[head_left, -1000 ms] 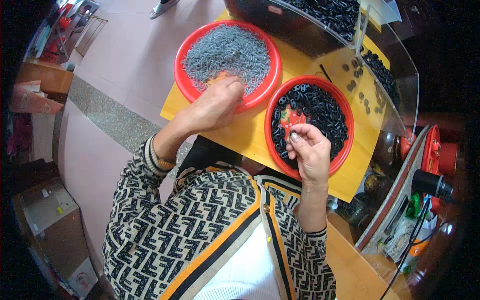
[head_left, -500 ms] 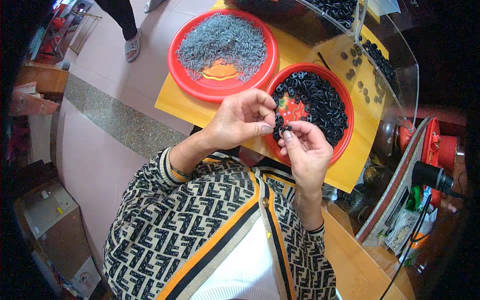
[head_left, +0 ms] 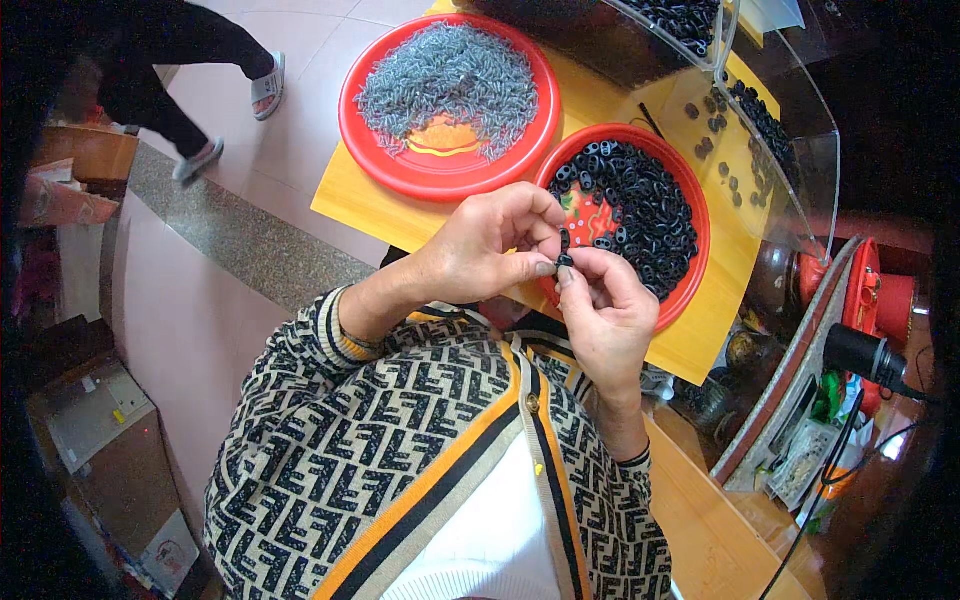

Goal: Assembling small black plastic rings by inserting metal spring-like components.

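Head view. Work surface: a yellow-orange table top (head_left: 400, 205), bare at its left near corner, carrying two round red trays. Far left tray (head_left: 375, 160) holds a heap of small grey metal pieces (head_left: 445, 75); the right tray (head_left: 690, 270) holds black rings (head_left: 645, 205), with a patch of printed tray bottom bare at its left. Beyond the trays, a clear plastic bin (head_left: 800, 150) with more black pieces inside. Floor is pale pink tile crossed by a speckled grey strip (head_left: 235, 240). A second person's legs in sandals (head_left: 205, 85) stand far left. Right side: cluttered shelf, red containers (head_left: 880, 300), black cable. Hands meet over the near left rim of the right tray. Left hand (head_left: 475, 255): thumb and forefinger closed, tips pinching a small black part (head_left: 564, 261). Right hand (head_left: 605, 310): fingertips closed on the same part from the right, other fingers curled in. Hard to make out: whether a grey piece sits in the part; it is too small and half covered by fingertips. Bin contents at the far edge are cut off. The wearer's patterned sweater hides the near table edge.
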{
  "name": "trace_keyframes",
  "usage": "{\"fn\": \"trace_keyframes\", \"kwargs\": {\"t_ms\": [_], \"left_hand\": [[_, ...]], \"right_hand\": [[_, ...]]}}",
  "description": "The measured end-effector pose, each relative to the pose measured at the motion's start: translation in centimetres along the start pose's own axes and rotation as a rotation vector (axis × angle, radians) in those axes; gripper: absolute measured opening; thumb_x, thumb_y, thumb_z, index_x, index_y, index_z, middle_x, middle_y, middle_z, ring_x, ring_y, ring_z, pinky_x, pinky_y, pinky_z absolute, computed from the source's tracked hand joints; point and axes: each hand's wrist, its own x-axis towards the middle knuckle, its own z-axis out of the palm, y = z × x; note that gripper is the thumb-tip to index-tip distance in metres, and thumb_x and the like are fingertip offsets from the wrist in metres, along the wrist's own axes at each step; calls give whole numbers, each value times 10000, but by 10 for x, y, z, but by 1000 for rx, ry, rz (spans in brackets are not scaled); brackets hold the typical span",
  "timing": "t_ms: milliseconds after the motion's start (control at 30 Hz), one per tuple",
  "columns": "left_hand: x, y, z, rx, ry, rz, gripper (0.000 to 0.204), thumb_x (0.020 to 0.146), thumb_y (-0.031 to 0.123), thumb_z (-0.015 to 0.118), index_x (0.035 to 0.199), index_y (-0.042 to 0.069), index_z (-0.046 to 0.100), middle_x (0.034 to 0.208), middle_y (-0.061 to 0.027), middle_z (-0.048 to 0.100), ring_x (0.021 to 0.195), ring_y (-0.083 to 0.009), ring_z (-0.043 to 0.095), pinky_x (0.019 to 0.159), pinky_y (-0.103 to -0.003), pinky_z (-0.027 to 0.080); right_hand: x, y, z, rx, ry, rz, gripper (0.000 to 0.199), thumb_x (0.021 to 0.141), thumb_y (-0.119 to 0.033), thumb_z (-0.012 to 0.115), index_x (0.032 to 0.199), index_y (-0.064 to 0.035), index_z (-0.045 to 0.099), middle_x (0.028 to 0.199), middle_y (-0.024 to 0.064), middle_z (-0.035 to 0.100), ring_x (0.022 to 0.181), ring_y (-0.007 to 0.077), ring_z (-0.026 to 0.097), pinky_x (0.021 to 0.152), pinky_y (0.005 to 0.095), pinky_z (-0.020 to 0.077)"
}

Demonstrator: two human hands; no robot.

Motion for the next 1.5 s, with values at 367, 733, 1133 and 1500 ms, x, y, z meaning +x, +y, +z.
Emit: {"fn": "trace_keyframes", "kwargs": {"t_ms": [367, 733, 1133, 1500], "left_hand": [[4, 3, -1, 237, -24, -149, 311, 701, -92, 605, 957, -24, 443, 745, -22, 534, 699, -65, 524, 618, -201, 438], [17, -13, 6, 497, 16, -25, 281, 670, 28, 666, 880, -24, 486, 638, -76, 562, 596, -157, 566, 553, -272, 451], [55, 6, -21, 1298, -181, 493, 249, 582, -19, 572, 826, 27, 598, 887, -87, 546, 824, -251, 491, 727, -354, 416], [74, 1, -27, 1587, -411, 466, 87, 649, 124, 555, 661, 56, 608, 719, -85, 541, 753, -238, 518, 680, -338, 419]], "right_hand": [[-3, 4, 2, -167, -5, -189, 217, 686, 104, 529, 890, 49, 579, 753, 154, 585, 640, 244, 601, 568, 287, 484], [2, 35, -3, 212, -18, 209, 127, 794, 32, 523, 900, 40, 593, 740, 65, 602, 582, 86, 575, 505, 206, 488], [1, 43, -20, 489, 73, 252, 125, 809, -11, 547, 921, 43, 565, 748, 76, 598, 593, 90, 566, 520, 194, 487], [-3, 40, -11, 517, 53, 261, 149, 812, -10, 541, 950, 43, 562, 737, 56, 594, 596, 78, 560, 513, 187, 478]]}}
